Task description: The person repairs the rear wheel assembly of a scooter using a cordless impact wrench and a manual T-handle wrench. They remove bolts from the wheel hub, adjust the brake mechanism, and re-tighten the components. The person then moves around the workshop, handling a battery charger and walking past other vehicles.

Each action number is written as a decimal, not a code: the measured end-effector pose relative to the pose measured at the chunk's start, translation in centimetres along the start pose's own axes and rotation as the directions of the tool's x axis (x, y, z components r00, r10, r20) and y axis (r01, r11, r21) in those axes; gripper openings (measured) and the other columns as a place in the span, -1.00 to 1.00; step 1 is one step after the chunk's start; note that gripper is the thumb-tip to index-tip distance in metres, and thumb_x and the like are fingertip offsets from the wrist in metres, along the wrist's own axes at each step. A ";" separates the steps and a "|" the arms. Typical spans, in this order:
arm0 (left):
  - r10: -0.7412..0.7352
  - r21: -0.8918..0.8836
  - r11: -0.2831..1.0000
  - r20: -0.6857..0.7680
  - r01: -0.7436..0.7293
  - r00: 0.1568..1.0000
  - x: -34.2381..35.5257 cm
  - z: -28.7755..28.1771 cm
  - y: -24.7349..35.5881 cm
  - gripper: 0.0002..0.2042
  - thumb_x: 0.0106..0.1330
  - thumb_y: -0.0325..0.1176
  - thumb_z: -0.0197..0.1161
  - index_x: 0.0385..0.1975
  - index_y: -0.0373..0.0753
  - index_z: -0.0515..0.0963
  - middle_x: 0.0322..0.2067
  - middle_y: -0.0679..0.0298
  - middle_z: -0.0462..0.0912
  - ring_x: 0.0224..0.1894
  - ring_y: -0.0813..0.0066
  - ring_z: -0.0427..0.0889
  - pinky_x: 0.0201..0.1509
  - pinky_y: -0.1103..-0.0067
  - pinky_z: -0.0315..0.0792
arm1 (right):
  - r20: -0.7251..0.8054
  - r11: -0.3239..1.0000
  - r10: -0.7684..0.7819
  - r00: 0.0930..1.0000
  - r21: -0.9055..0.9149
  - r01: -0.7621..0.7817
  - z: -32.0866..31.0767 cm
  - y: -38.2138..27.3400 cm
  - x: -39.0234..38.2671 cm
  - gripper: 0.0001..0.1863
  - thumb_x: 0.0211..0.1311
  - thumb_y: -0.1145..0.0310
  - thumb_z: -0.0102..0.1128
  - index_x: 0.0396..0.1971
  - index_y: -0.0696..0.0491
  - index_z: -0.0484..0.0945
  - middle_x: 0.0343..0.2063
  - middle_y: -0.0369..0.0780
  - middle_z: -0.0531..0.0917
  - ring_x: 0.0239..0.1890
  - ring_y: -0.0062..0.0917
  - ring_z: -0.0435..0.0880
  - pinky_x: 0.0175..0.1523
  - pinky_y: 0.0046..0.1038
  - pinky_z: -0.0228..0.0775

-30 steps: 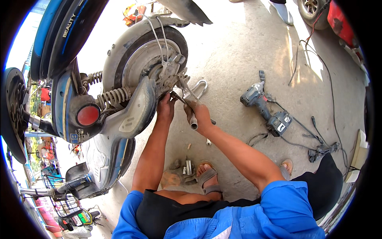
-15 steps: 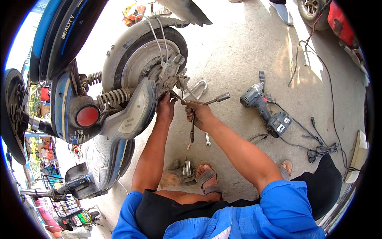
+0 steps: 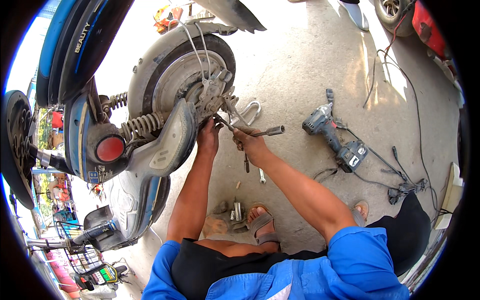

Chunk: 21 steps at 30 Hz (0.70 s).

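A three-way socket wrench [image 3: 270,131] reaches from my right hand to the wheel hub of a scooter that lies on its side. My right hand [image 3: 251,146] is closed round the middle of the wrench, with one arm sticking out to the right and another pointing down below the fingers. Close against the hub, my left hand [image 3: 208,136] has its fingertips at the wrench's far socket end, partly hidden by the scooter. The dusty wheel [image 3: 186,75] stands above my hands, with the brake linkage [image 3: 212,100] beside the socket. What the socket sits on is hidden.
A cordless impact wrench [image 3: 330,132] lies on the concrete to the right, near tangled cables [image 3: 406,189]. A spanner [image 3: 262,176] and metal sockets [image 3: 237,210] lie by my sandalled foot [image 3: 262,227]. Another person's shoe [image 3: 355,15] shows at the top.
The wrench has turned in my right hand: its right arm has swung downward and its lower arm now shows shorter. My left hand stays at the hub.
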<state>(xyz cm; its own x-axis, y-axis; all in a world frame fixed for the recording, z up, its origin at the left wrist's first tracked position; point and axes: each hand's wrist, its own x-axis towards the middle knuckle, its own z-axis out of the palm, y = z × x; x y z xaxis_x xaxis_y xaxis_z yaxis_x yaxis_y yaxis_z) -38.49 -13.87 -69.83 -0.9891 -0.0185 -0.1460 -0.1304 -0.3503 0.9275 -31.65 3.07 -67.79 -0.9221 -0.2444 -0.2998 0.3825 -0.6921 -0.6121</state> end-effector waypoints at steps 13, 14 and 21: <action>-0.012 0.021 1.000 -0.046 0.013 0.999 -0.9 1.6 0.9 -0.77 0.33 -0.35 0.07 -0.05 -0.17 0.41 -0.12 0.28 0.49 -0.15 0.42 0.48 -0.03 0.32 0.35 | 0.051 0.890 0.273 0.961 0.366 -0.272 -0.1 -0.5 0.1 -0.87 0.27 0.35 0.03 -0.47 0.01 0.40 -0.67 -0.38 0.39 -0.64 -0.67 0.27 -0.48 -0.57 0.14; -0.009 0.026 1.000 -0.046 0.010 0.999 -0.9 1.5 0.9 -0.77 0.33 -0.35 0.07 -0.04 -0.17 0.40 -0.11 0.28 0.49 -0.15 0.42 0.48 -0.03 0.32 0.35 | 0.060 0.876 0.285 0.957 0.388 -0.285 -0.1 -0.5 0.2 -0.87 0.28 0.35 0.02 -0.46 0.02 0.39 -0.67 -0.38 0.39 -0.63 -0.67 0.27 -0.47 -0.57 0.14; 0.007 0.051 0.999 -0.047 -0.005 0.999 -1.2 2.1 1.2 -0.73 0.33 -0.35 0.05 0.01 -0.17 0.38 -0.04 0.27 0.48 -0.11 0.42 0.47 -0.01 0.32 0.35 | 0.102 0.834 0.310 0.945 0.448 -0.322 -0.2 -0.3 0.2 -0.87 0.31 0.34 -0.05 -0.43 0.02 0.38 -0.68 -0.39 0.37 -0.63 -0.68 0.26 -0.46 -0.59 0.14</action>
<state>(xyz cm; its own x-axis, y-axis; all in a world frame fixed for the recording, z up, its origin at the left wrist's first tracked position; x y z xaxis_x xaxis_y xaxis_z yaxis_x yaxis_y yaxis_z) -37.60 -12.31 -67.83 -0.9857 -0.0646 -0.1554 -0.1291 -0.3020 0.9445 -31.98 3.34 -67.84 -0.7590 -0.5147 -0.3987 0.5898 -0.8029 -0.0864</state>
